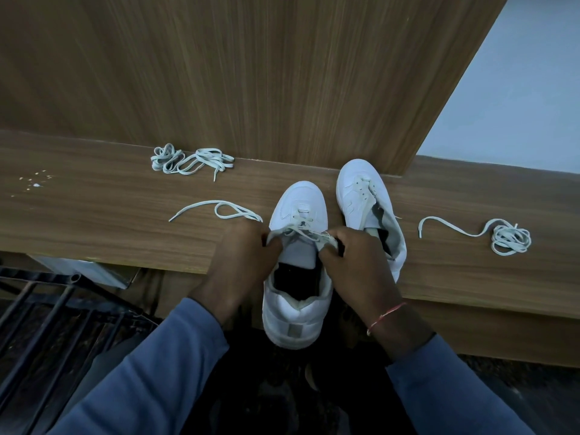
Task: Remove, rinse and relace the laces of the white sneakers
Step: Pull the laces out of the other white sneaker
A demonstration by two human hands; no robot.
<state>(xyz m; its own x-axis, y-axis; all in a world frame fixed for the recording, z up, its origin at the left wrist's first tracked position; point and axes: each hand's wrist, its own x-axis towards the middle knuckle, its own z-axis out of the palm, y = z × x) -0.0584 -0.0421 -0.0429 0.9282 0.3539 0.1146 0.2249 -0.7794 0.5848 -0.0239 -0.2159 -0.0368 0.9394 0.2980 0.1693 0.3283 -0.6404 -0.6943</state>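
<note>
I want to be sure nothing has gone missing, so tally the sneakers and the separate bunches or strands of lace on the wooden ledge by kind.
White sneakers: 2, one held, one beside it.
Lace bunches or strands: 3, back left, front left, far right.
Total: 5.

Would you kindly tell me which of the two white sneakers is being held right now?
The nearer sneaker, heel overhanging the wooden ledge, is held at its eyelet flaps. The farther sneaker, to its right, lies untouched.
</note>
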